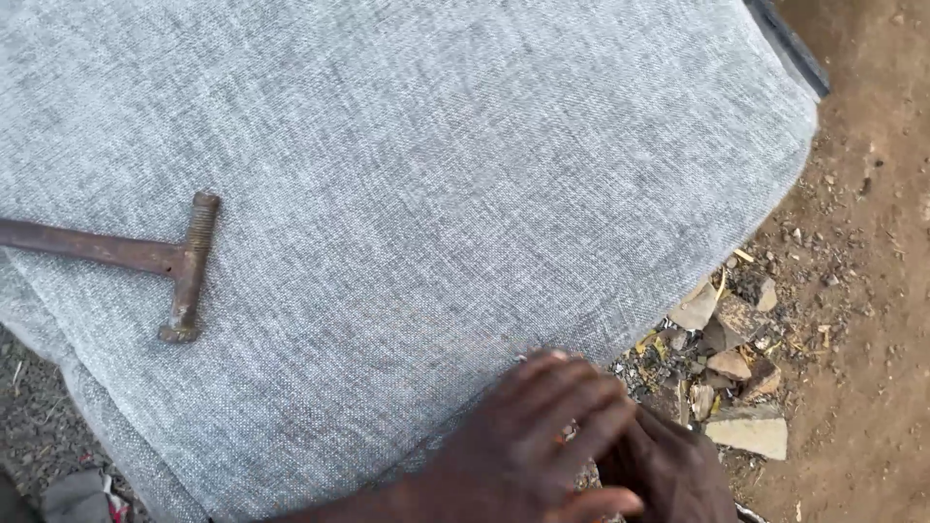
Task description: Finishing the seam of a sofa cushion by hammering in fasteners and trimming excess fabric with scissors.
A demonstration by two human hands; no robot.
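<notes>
Head view: both hands meet at the lower edge of a grey woven upholstered cushion (417, 194).
Fabric edge: the cushion's near edge runs right under the fingers, curving down toward the ground.
Left hand (523, 446): fingers spread flat, pressing the cloth at that edge; it closes on nothing.
Right hand (668, 470): tucked just beneath and right of the left hand, partly hidden; I cannot tell whether it pinches anything.
Step in hand: seemingly smoothing or pulling the cover tight at the edge.
Next move calls for: steady tension on the cloth.
Hammer (145, 257): rusty, lying on the cushion, well left of the hands, untouched.
Rubble (736, 378): stone chips on the dirt just right of the hands.
</notes>
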